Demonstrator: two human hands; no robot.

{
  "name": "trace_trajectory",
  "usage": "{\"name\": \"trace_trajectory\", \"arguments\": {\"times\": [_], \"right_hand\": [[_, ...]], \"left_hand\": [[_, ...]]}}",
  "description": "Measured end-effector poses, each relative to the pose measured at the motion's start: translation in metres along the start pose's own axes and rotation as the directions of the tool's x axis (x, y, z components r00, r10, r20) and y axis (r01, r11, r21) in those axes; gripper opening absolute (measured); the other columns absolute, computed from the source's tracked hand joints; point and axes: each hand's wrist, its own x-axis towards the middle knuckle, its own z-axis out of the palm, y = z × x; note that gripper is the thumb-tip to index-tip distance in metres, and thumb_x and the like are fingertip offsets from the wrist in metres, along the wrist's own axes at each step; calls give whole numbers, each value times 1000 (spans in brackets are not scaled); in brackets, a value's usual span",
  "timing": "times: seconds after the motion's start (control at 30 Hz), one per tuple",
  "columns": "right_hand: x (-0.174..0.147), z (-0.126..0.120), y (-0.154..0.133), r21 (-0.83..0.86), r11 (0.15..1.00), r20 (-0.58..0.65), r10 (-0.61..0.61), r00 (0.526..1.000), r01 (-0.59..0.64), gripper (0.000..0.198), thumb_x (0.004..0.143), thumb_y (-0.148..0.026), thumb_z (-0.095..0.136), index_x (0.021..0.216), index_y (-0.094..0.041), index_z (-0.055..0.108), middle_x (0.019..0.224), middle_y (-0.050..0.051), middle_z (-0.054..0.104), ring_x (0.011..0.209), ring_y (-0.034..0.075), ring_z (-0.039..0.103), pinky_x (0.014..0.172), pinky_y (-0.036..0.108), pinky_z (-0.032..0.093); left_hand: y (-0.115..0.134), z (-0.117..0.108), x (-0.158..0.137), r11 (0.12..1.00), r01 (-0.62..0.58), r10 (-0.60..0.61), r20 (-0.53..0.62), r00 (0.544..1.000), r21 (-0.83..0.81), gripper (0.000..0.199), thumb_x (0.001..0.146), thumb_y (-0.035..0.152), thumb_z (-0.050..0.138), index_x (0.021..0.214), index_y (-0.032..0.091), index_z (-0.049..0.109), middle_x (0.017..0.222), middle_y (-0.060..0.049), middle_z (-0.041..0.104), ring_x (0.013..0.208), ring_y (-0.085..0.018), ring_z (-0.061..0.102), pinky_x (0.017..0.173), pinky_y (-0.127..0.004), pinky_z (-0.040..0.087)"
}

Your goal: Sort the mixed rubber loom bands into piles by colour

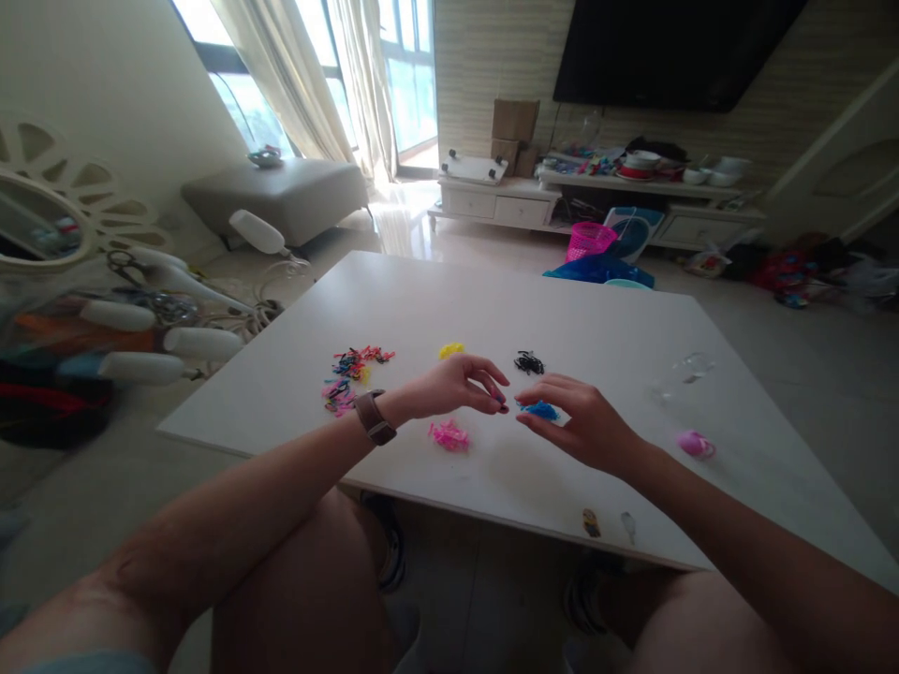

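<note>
My left hand (pixel 464 386), with a brown-strapped watch on its wrist, is over the middle of the white table (pixel 604 318). Its thumb and fingers close on something small, dark and purplish, too small to make out. Facing it is my right hand (pixel 582 417), thumb and forefinger apart, no object visible between them. Just behind those fingers lies a pile of blue bands (pixel 539 410). Black bands (pixel 529 362) are farther back, and yellow bands (pixel 451 350) lie beyond my left hand. Pink bands (pixel 450 435) sit nearer me. A mixed-colour heap of bands (pixel 349 376) is on the left.
On the right side of the table are a clear container (pixel 694 367) and a pink-purple object (pixel 695 444). A small yellow figure (pixel 591 522) and a clear teardrop-shaped piece (pixel 627 527) lie by the near edge. A pink basket (pixel 588 241) stands beyond the table.
</note>
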Motion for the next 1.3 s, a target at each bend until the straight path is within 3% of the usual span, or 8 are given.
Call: {"name": "trace_trajectory", "arguments": {"times": [0.17, 0.37, 0.6, 0.87, 1.3], "right_hand": [[-1, -1, -1, 14, 1000, 13, -9, 1000, 8, 14, 92, -24, 67, 105, -23, 70, 97, 5, 73, 90, 20, 66, 81, 32, 51], [-1, 4, 9, -20, 999, 53, 50, 997, -49, 12, 92, -25, 67, 102, -23, 73, 99, 7, 73, 91, 20, 66, 79, 32, 51], [-4, 14, 9, -35, 999, 91, 36, 995, -33, 13, 94, -19, 62, 87, -22, 73, 87, 4, 71, 83, 18, 63, 75, 29, 46], [-1, 12, 9, -16, 988, -7, 151, 988, -151, 10, 93, -16, 59, 88, -20, 67, 84, 3, 63, 77, 15, 58, 70, 27, 42], [0, 17, 21, 15, 970, -7, 242, 970, -242, 10, 88, -13, 57, 84, -20, 63, 86, 3, 64, 76, 16, 58, 69, 27, 43]], "left_hand": [[-2, 16, 12, 998, -39, 37, 58, 998, 40, 40, 72, 25, 86, 107, 14, 70, 94, -9, 76, 82, -18, 73, 75, -28, 57], [-12, 17, 18, 997, -47, 44, 38, 998, 62, 40, 72, 25, 86, 106, 15, 68, 97, -8, 75, 81, -18, 74, 75, -27, 58], [-14, 16, 15, 999, -13, 9, 105, 994, 42, 35, 74, 28, 85, 101, 13, 69, 95, -10, 76, 89, -22, 75, 80, -31, 59], [-3, 21, 16, 997, 69, -68, 26, 997, -33, 31, 69, 25, 87, 90, 13, 67, 90, -7, 75, 87, -24, 76, 82, -34, 61], [-11, 15, 21, 992, 113, -117, -52, 992, -61, 31, 68, 34, 89, 78, 12, 70, 74, -7, 74, 81, -22, 76, 80, -33, 62]]}}
